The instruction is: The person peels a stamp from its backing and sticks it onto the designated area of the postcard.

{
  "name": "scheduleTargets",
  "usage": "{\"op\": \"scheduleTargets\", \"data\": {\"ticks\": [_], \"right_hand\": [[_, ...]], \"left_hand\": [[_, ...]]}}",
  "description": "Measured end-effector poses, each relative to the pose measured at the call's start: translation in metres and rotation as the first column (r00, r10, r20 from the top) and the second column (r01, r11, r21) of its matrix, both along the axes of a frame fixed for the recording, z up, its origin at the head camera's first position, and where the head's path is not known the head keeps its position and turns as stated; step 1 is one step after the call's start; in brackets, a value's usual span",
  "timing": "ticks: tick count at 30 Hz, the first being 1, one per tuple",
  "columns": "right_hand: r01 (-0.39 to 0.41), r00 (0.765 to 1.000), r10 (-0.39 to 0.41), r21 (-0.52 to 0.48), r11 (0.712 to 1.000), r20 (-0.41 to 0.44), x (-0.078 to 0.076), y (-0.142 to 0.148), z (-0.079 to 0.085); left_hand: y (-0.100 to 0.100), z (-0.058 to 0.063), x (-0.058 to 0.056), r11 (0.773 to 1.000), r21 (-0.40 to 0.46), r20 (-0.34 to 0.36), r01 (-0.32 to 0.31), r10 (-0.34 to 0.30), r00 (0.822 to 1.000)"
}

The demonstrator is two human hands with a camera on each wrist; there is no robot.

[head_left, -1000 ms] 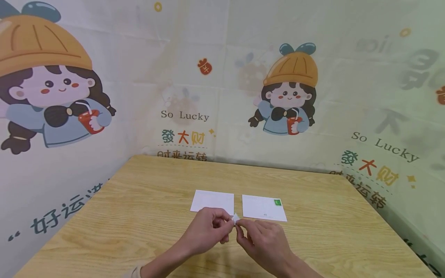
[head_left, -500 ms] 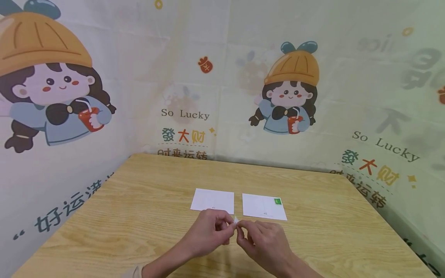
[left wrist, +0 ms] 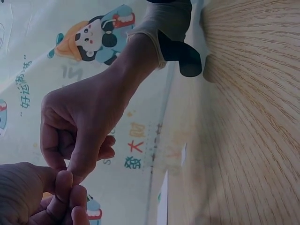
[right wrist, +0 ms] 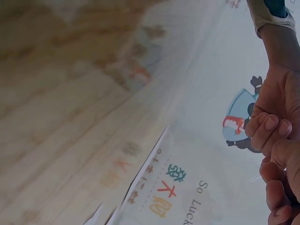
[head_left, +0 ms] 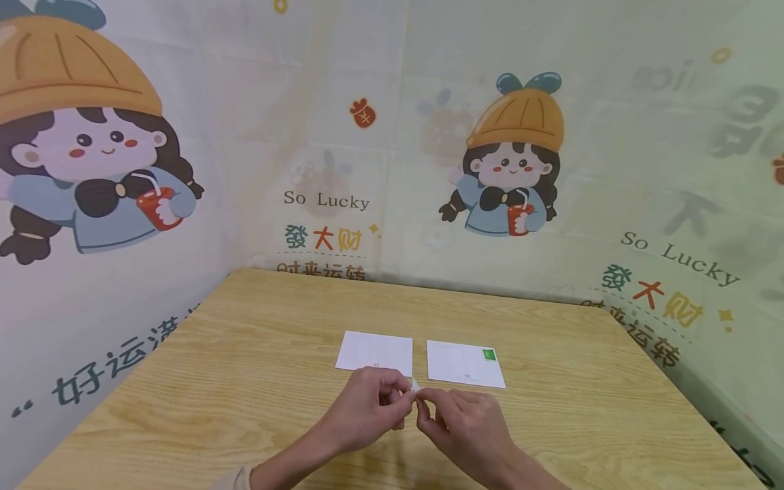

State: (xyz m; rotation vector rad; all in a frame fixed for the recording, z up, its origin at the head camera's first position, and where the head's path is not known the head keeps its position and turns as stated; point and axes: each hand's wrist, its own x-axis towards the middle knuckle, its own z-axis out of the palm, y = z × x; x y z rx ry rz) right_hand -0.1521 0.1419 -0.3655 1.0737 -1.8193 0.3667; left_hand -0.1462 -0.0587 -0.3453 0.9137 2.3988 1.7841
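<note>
In the head view, a small white piece of paper pokes up between my fingertips, low over the near middle of the table. My left hand pinches it from the left, thumb against forefinger. From the right, the thumb and forefinger of my right hand pinch the same piece. Both sets of fingertips meet there, and the fingers hide most of it. Behind the hands lie two white cards on the tabletop. The left card is partly covered by my left hand; the right card bears a green stamp in its upper right corner.
The wood-grain table stretches out around the cards to its far edge. A pale cloth backdrop with cartoon figures and lettering rises behind it and along both sides.
The hands stay nearly in place, still meeting at the white piece. Its visible tip has turned slightly and shows less than at first. The cards have not moved.
</note>
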Motion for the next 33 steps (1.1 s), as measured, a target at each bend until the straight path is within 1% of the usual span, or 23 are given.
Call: {"op": "scheduleTargets", "data": {"ticks": [4,10,19,24,33], "right_hand": [[0.002,1.0,-0.002,0.002,1.0,-0.008,-0.001,0.0,-0.001],[0.013,1.0,-0.013,0.003,1.0,0.009,-0.001,0.001,-0.002],[0.001,0.999,0.0,-0.03,1.0,0.032,-0.002,0.004,0.0],[0.018,0.999,-0.016,-0.037,0.999,0.036,-0.004,0.009,0.001],[0.086,0.992,-0.081,-0.046,0.995,0.101,-0.004,0.018,0.0]], "left_hand": [[0.001,-0.001,0.0,1.0,-0.003,-0.002,-0.005,0.005,1.0],[0.002,-0.001,0.001,0.999,-0.032,-0.027,-0.007,0.006,1.0],[0.002,-0.001,0.0,0.999,-0.035,-0.041,-0.008,0.006,0.999],[0.002,0.0,-0.001,1.0,-0.009,-0.036,-0.003,0.003,0.999],[-0.001,0.001,-0.004,1.0,0.009,-0.036,-0.012,0.013,0.999]]}}
